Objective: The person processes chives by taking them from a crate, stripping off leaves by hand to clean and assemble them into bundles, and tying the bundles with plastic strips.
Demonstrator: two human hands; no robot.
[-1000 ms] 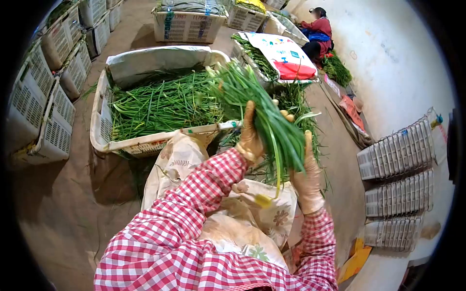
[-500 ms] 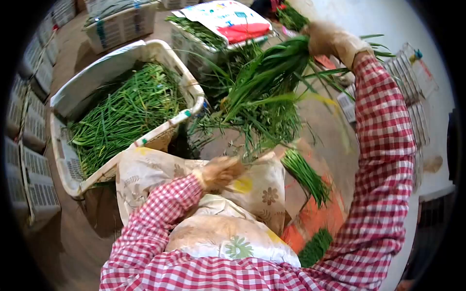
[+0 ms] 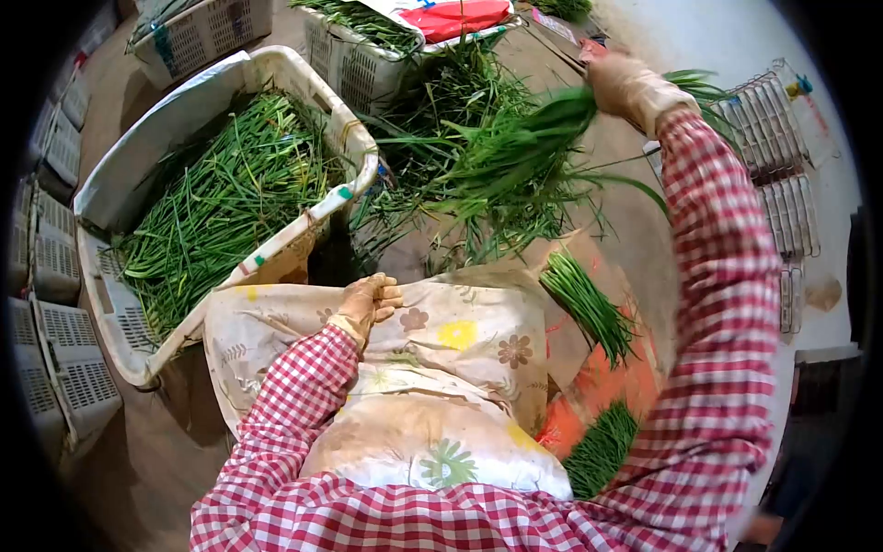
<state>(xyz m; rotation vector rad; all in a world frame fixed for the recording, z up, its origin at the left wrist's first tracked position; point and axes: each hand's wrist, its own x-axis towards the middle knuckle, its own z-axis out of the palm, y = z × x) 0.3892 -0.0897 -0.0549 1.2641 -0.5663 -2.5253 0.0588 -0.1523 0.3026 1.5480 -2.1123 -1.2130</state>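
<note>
Raised at the upper right, my gloved right hand [image 3: 625, 87] is closed around a bunch of chives [image 3: 538, 138]. Its long leaves hang left over a heap of loose green leaves [image 3: 460, 101] on the floor. My left hand [image 3: 370, 304], also gloved, rests on the flowered apron [image 3: 432, 317] over my lap. Its fingers are curled in, and nothing shows in them. To the right of my knees, a neat bundle of chives [image 3: 589, 308] lies on orange-red sheeting [image 3: 598, 391]. Nearer my body is another bundle [image 3: 602, 451], partly hidden by my right sleeve.
A white plastic crate [image 3: 359, 152] full of loose greens stands close on my left. Behind it is a second crate [image 3: 354, 69] topped with a red-and-white bag [image 3: 460, 18]. Several stacked crates [image 3: 60, 248] line the left side. Wire racks [image 3: 777, 129] lean by the right wall.
My left hand has moved left across the apron and curled up. My right hand stays high with the chives, whose leaves have swung. The view has shifted slightly.
</note>
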